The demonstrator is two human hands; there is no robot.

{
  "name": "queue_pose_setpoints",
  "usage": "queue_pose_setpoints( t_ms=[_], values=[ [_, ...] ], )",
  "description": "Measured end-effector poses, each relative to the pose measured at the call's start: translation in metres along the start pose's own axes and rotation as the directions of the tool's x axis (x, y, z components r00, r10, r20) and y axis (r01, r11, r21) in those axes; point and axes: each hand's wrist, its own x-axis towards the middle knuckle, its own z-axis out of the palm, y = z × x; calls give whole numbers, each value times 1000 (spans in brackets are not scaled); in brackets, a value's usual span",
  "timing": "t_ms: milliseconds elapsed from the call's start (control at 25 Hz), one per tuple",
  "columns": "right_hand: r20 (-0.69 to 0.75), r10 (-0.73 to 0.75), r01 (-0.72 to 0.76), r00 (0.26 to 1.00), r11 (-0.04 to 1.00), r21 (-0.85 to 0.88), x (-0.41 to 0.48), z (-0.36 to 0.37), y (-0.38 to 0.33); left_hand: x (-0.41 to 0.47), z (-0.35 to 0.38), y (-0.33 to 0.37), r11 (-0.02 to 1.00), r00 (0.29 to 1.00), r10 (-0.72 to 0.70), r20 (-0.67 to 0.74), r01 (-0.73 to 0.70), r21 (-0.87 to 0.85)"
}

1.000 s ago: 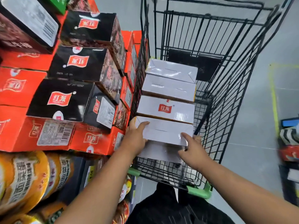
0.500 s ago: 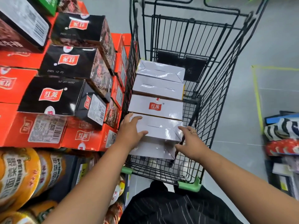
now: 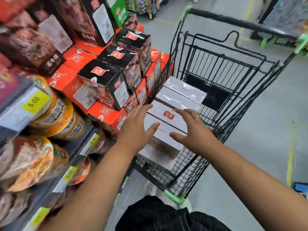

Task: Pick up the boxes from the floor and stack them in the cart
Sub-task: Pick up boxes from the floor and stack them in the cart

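Store aisle; both hands, left hand (image 3: 135, 129) and right hand (image 3: 195, 130), fingers spread, holding nothing, above white boxes (image 3: 168, 120) stacked in cart (image 3: 233, 77).

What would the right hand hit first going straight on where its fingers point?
Probably the white box with the red label, just beyond the fingertips of the right hand; depth is unclear.

Cart (image 3: 188, 174) of black-coated metal wire, fairly matt, with smooth green plastic corner guards (image 3: 174, 198). White boxes (image 3: 183, 91) inside, cardboard under shiny clear film with bright glare. Alongside, red and black cartons (image 3: 103, 75) of glossy printed cardboard. Noodle bowls (image 3: 33, 160) on the shelf, wrapped in shiny plastic. Smooth grey floor (image 3: 266, 139), dull sheen. Thin polished metal ring (image 3: 197, 117) on the right hand (image 3: 195, 130). Dark woven cloth (image 3: 158, 215) at the bottom edge.
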Motion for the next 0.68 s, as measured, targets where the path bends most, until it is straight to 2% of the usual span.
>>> queue_pose_setpoints(
  t_ms=[120,280,440,680],
  values=[
    [17,-203,203,979,979,1,-4,-22,-29,-36,-27,25,997,991,-72,-108,75,22],
    [70,-441,441,895,897,16,-20,-31,-80,-104,-69,50,981,935,-175,-309,192,25],
    [96,-635,628,766,772,98,-48,-20,-137,-180,-104,61,947,845,-282,-454,322,13],
    [227,-835,810,501,544,217,-117,24,-225,-308,-140,65,842,643,-435,-630,538,-33]
  ],
)
